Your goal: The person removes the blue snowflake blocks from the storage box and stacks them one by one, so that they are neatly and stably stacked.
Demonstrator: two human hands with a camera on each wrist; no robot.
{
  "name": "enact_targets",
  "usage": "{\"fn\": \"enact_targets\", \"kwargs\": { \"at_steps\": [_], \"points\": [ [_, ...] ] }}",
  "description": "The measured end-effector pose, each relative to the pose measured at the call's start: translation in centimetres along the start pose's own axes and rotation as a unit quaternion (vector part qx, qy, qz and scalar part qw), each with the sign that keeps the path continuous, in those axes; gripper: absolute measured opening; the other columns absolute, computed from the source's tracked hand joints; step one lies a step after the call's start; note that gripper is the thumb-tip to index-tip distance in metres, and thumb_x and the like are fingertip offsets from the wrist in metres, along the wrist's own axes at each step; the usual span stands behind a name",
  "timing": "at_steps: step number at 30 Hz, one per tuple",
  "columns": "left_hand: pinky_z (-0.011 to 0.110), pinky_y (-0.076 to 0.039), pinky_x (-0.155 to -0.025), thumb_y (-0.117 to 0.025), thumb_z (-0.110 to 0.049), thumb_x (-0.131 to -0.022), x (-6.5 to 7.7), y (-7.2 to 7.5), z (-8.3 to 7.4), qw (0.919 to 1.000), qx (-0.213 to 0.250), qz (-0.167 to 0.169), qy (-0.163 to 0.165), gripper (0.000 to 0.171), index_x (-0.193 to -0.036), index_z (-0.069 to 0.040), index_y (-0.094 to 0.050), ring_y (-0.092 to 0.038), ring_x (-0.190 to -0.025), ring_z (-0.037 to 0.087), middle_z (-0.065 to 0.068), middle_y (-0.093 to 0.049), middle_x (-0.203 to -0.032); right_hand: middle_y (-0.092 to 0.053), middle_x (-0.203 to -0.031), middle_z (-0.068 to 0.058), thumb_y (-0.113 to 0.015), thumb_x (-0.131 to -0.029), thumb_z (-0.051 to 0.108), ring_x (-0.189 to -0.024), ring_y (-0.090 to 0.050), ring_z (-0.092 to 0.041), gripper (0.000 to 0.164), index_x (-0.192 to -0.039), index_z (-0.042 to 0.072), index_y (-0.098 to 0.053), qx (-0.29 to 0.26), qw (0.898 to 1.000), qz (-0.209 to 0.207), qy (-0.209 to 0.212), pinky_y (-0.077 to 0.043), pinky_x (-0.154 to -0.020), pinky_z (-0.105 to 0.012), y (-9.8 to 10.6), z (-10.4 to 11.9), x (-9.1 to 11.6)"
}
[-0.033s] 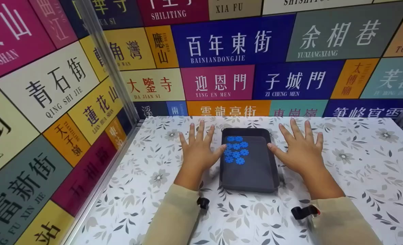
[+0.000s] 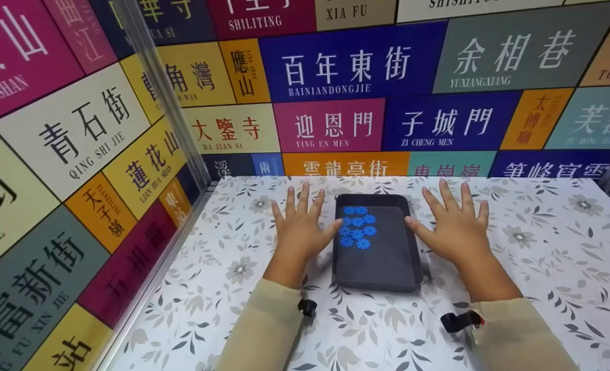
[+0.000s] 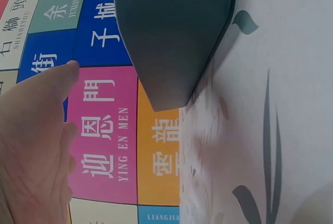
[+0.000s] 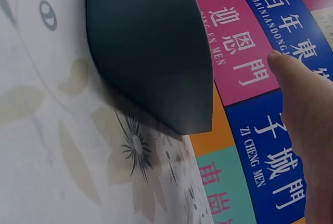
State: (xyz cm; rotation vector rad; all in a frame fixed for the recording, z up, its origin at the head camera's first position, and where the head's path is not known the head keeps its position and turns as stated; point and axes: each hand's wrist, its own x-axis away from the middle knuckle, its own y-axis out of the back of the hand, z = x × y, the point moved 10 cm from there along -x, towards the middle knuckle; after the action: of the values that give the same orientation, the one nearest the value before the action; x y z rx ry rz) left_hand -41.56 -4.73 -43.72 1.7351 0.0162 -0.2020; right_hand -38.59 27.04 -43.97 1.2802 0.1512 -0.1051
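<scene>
A dark grey rectangular tray [image 2: 377, 270] lies on the table between the two hands. Inside it, toward the far left, sit several small blue flower-shaped pieces [image 2: 357, 221]. My left hand [image 2: 301, 226] is spread beside the tray, its thumb tip overlapping the left rim in the head view. On the other side my right hand [image 2: 457, 226] is spread too, thumb tip right at the right rim. Both hands hold nothing. The tray's outer wall [image 3: 174, 31] fills the top of the left wrist view, and the opposite wall [image 4: 151, 47] shows in the right wrist view.
A white tablecloth [image 2: 542, 278] with grey leaves and flowers covers the table. Behind it stands a wall [image 2: 331, 126] of coloured signs with Chinese lettering, and another sign panel [image 2: 68, 134] rises along the left. A black strap piece [image 2: 459, 321] sits at the right cuff.
</scene>
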Motion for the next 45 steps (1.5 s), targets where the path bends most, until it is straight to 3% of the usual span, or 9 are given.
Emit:
{"fn": "enact_targets", "kwargs": {
  "at_steps": [8,17,21,27,32,34,38,41,45],
  "points": [
    [0.071,-0.003,-0.132,-0.044,-0.08,-0.098,-0.5,-0.9,0.1,0.9981,0.06,0.011,-0.011,0.085,-0.17,-0.046,-0.015,0.004,-0.17,0.034,-0.003,0.002,-0.184,-0.003,-0.183,-0.012,-0.033,-0.094,0.09,-0.166,0.009,-0.049,0.099,-0.173,0.031,-0.021,-0.016,1.0,-0.01,0.006,0.01,-0.122,-0.082,0.1,0.3,-0.1],
    [0.068,-0.019,-0.132,-0.048,-0.074,-0.1,-0.8,-2.6,0.8,0.9826,0.177,0.054,0.015,0.082,-0.171,-0.04,-0.022,-0.01,-0.169,0.035,0.002,-0.016,-0.182,-0.022,-0.179,-0.016,-0.039,-0.101,0.079,-0.163,-0.013,-0.052,0.088,-0.171,0.026,-0.029,-0.052,0.998,-0.016,0.041,-0.014,-0.121,-0.084,0.2,2.1,0.1],
    [0.068,-0.025,-0.13,-0.05,-0.072,-0.101,-0.7,-3.0,0.7,0.9678,0.241,0.071,0.02,0.081,-0.171,-0.04,-0.024,-0.019,-0.167,0.035,0.003,-0.02,-0.181,-0.032,-0.175,-0.019,-0.043,-0.103,0.074,-0.158,-0.027,-0.055,0.083,-0.168,0.022,-0.036,-0.098,0.994,-0.01,0.054,-0.023,-0.12,-0.082,0.2,3.1,0.3],
    [0.063,-0.028,-0.131,-0.052,-0.066,-0.103,-0.5,-3.5,0.5,0.9445,0.317,0.087,0.006,0.079,-0.171,-0.034,-0.027,-0.028,-0.165,0.035,0.005,-0.027,-0.179,-0.039,-0.172,-0.018,-0.047,-0.104,0.07,-0.156,-0.034,-0.051,0.079,-0.166,0.022,-0.041,-0.153,0.986,0.0,0.066,-0.026,-0.124,-0.074,0.3,4.6,0.6],
    [0.055,-0.032,-0.131,-0.056,-0.048,-0.107,-0.4,-4.0,0.0,0.9176,0.383,0.106,-0.016,0.072,-0.17,-0.024,-0.031,-0.041,-0.157,0.036,0.011,-0.03,-0.177,-0.045,-0.168,-0.017,-0.051,-0.105,0.064,-0.155,-0.039,-0.047,0.074,-0.164,0.02,-0.045,-0.181,0.98,-0.004,0.083,-0.029,-0.125,-0.071,0.5,5.8,0.6],
    [0.054,-0.035,-0.13,-0.056,-0.038,-0.108,-0.4,-4.1,-0.3,0.9093,0.399,0.115,-0.026,0.07,-0.17,-0.02,-0.031,-0.045,-0.154,0.038,0.014,-0.033,-0.175,-0.052,-0.162,-0.018,-0.052,-0.106,0.062,-0.15,-0.046,-0.045,0.071,-0.163,0.019,-0.046,-0.196,0.977,-0.001,0.082,-0.035,-0.122,-0.069,0.5,6.1,0.6],
    [0.052,-0.036,-0.129,-0.056,-0.028,-0.108,-0.4,-4.5,-0.7,0.9008,0.413,0.13,-0.036,0.068,-0.17,-0.015,-0.031,-0.047,-0.153,0.039,0.016,-0.038,-0.172,-0.064,-0.147,-0.016,-0.054,-0.107,0.057,-0.134,-0.06,-0.041,0.067,-0.161,0.019,-0.048,-0.246,0.967,0.021,0.067,-0.046,-0.114,-0.064,-0.1,6.2,0.4],
    [0.051,-0.036,-0.129,-0.055,-0.025,-0.107,-0.3,-4.9,-0.8,0.8936,0.425,0.141,-0.033,0.067,-0.169,-0.014,-0.033,-0.048,-0.153,0.037,0.016,-0.04,-0.171,-0.068,-0.141,-0.015,-0.056,-0.107,0.054,-0.128,-0.063,-0.037,0.064,-0.16,0.018,-0.05,-0.276,0.959,0.038,0.059,-0.05,-0.11,-0.059,-0.7,6.4,0.1],
    [0.051,-0.048,-0.12,-0.053,-0.019,-0.107,-0.1,-5.8,-1.1,0.8754,0.453,0.168,-0.017,0.064,-0.168,-0.012,-0.034,-0.049,-0.153,0.036,0.015,-0.041,-0.171,-0.071,-0.136,-0.013,-0.059,-0.107,0.049,-0.118,-0.064,-0.031,0.059,-0.156,0.016,-0.055,-0.298,0.952,0.043,0.056,-0.054,-0.099,-0.047,-1.2,6.6,-0.6]
  ]
}}
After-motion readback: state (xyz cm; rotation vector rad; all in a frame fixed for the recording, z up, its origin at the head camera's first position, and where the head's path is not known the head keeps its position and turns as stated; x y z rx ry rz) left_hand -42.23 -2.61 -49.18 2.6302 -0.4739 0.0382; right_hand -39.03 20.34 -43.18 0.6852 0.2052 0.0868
